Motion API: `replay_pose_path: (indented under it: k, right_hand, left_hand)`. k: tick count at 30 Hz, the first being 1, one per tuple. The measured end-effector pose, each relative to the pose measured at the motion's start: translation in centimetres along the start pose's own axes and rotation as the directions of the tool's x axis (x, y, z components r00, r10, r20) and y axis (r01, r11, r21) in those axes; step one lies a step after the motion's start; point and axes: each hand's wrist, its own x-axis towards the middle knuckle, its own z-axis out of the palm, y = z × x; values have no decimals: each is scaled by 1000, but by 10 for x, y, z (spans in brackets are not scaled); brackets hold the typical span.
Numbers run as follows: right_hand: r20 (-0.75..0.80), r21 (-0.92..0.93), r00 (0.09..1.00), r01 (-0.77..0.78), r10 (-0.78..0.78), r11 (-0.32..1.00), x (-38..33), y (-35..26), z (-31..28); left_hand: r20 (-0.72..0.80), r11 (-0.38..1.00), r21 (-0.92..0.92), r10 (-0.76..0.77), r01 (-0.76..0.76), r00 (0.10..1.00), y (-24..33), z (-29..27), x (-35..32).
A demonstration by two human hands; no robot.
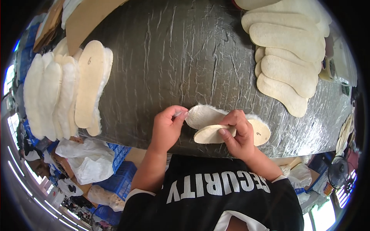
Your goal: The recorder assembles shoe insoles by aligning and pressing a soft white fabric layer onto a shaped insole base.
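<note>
At the table's near edge, my right hand grips cream insoles, its thumb and fingers closed around their middle. The front insole lies across another insole with a fuzzy white edge. Beyond my fingers, to the right, a cream insole end with a small dark mark sticks out; I cannot tell which piece it belongs to. My left hand is closed in a pinch at the left tip of the rear insole. A small whitish wisp shows between its thumb and forefinger, too small to name surely.
Fleecy insoles stand in a row at the left of the dark, wrinkled table covering. Overlapping cream insoles lie at the far right, near a tape roll. Cardboard is at far left; blue crates sit below the edge.
</note>
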Motion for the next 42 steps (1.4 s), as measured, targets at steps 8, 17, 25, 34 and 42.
replay_pose_path:
  k: [8,17,25,34,42]
  right_hand:
    - [-60,82,982,-176,181,981,-4,1,3]
    - [-90,201,954,-265,287,943,-9,6,4]
    - [-89,214,959,-245,269,946,-9,8,3]
    - [-146,226,956,-217,253,950,-11,10,6]
    - [-202,227,948,-198,245,953,-14,10,10]
  left_hand:
    - [216,849,-498,-77,178,973,-4,-1,-5]
    - [246,780,-593,-59,199,967,11,8,-11]
    - [211,828,-546,-15,130,977,20,12,-14]
    - [197,847,-521,1,104,980,34,16,-17]
    - [163,894,-445,22,54,986,36,20,-19]
